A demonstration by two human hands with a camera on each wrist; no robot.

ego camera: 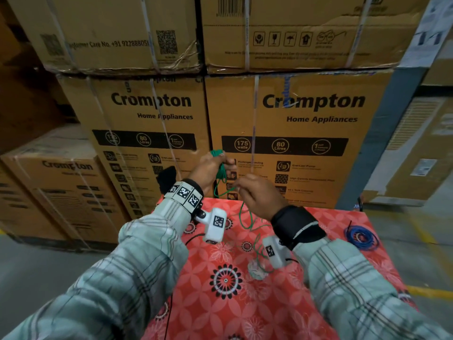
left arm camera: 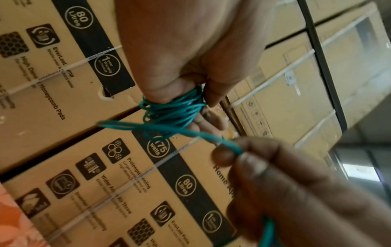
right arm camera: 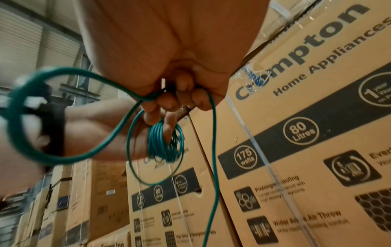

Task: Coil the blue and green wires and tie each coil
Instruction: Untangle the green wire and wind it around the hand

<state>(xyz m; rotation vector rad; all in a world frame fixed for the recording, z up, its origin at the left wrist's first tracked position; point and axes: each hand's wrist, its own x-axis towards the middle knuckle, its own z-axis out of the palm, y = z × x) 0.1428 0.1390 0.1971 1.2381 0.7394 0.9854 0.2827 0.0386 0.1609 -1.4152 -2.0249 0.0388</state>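
Two wires: green wire (ego camera: 221,171) mid-coil above the surface (ego camera: 245,303); blue wire (ego camera: 362,237) coiled on it.
Left hand (ego camera: 208,171): fingers curled through the loops.
Right hand (ego camera: 259,192): pinches the loose strand.
Handling: likely light, springy; grip the bundle.

Pale green plaid sleeves (ego camera: 137,261) on both arms, black wrist straps (ego camera: 297,227) over the cuffs, white camera pods (ego camera: 214,225) stamped with black-and-white square markers, a thin black cable (ego camera: 169,312) trailing below the left one.
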